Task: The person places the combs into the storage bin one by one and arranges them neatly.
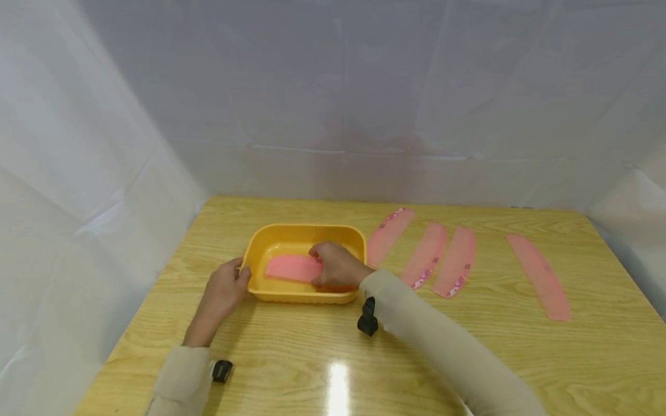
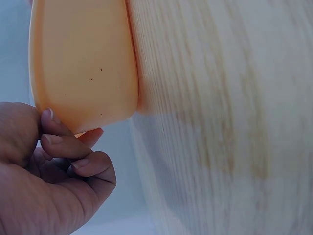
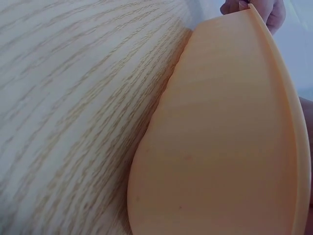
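Note:
A yellow-orange plastic basin (image 1: 307, 297) stands on the table in the head view. My left hand (image 1: 225, 289) grips its left rim, the thumb on the inner side; the left wrist view shows the curled fingers (image 2: 73, 152) at the rim's corner. Inside the basin, my right hand (image 1: 338, 267) reaches over the near rim and pinches the right end of a flat pink curved piece (image 1: 291, 268) between thumb and fingers. That piece lies low, close over the basin's floor. In the right wrist view the basin's outer wall (image 3: 220, 122) hides most of the right hand.
Right of the basin, several similar pink pieces with printed edges lie on the wooden table (image 1: 291, 358): one close by the rim (image 1: 390, 234), two side by side (image 1: 455, 263), and one farther right (image 1: 541, 277). Pale sheeting (image 1: 364, 104) hangs behind and at the sides.

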A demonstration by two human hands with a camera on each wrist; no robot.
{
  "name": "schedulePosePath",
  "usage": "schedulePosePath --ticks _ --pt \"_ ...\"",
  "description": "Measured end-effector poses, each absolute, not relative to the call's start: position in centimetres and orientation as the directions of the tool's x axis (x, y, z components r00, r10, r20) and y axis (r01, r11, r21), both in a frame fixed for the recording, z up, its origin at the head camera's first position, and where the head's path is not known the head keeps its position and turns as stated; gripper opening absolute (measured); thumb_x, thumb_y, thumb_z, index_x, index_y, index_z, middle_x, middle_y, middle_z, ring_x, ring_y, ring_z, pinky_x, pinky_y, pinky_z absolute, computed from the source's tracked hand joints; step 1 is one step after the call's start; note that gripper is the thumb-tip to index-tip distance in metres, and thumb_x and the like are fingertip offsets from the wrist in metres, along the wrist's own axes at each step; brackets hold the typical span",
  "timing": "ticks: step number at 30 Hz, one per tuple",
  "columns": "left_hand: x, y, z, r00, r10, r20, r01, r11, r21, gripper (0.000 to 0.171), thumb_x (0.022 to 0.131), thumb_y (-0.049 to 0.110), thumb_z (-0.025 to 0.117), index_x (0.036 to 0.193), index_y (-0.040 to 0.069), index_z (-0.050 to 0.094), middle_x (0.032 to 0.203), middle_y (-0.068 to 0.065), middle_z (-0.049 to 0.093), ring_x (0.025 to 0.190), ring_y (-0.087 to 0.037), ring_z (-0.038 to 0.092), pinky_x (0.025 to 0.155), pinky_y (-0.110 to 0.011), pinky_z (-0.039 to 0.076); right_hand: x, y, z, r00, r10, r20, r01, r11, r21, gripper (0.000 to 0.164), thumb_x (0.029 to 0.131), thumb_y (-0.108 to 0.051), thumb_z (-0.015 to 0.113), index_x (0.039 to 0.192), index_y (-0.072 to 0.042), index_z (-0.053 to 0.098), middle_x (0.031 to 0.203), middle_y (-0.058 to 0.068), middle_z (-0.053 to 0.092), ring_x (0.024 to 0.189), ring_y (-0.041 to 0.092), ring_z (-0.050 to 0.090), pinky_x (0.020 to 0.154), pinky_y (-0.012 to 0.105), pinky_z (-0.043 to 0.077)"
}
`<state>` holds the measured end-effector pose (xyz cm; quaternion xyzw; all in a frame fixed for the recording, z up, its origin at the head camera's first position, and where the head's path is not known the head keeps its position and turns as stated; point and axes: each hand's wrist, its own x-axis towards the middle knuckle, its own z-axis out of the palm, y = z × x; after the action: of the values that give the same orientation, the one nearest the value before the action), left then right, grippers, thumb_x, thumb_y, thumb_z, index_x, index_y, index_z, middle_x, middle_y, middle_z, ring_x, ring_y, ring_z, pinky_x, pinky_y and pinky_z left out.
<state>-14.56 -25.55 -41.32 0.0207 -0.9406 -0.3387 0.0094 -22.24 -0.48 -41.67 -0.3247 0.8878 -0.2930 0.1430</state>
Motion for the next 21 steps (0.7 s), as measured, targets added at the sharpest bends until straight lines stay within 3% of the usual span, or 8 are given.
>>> schedulePosePath --ticks 6,12,21 --pt "-14.6 -25.5 -41.3 -0.999 -0.045 0.013 -0.027 0.774 0.632 0.025 0.104 0.011 0.045 0.108 -0.007 0.061 0.059 -0.002 0.044 0.049 -0.014 0.040 0.044 -0.027 0.033 -22.2 -0.4 -41.3 -0.761 -0.643 -0.085 -0.476 0.642 -0.600 0.065 0.082 -0.015 0.083 0.137 0.006 0.056 0.135 0.017 0.059 0.122 0.028 0.057 0.105 0.038 0.046" --pt "-14.5 -25.5 -41.3 -0.999 -0.040 0.017 -0.020 0.772 0.635 0.025 0.104 0.011 0.045 0.107 -0.007 0.061 0.059 -0.002 0.043 0.048 -0.014 0.039 0.043 -0.027 0.033 -22.3 0.6 -40.1 -0.781 -0.615 -0.111 -0.401 0.629 -0.666 0.068 0.087 -0.015 0.081 0.142 0.006 0.049 0.142 0.019 0.054 0.128 0.032 0.053 0.106 0.042 0.044" --pt "-14.3 -25.4 -41.0 -0.999 -0.050 0.021 -0.026 0.783 0.621 0.020 0.104 0.011 0.046 0.094 -0.002 0.058 0.060 -0.002 0.041 0.050 -0.014 0.038 0.044 -0.027 0.032 -23.4 3.8 -38.6 -0.837 -0.547 -0.024 -0.377 0.608 -0.698 0.069 0.086 -0.023 0.083 0.142 0.002 0.052 0.139 0.017 0.056 0.126 0.034 0.054 0.103 0.044 0.047"
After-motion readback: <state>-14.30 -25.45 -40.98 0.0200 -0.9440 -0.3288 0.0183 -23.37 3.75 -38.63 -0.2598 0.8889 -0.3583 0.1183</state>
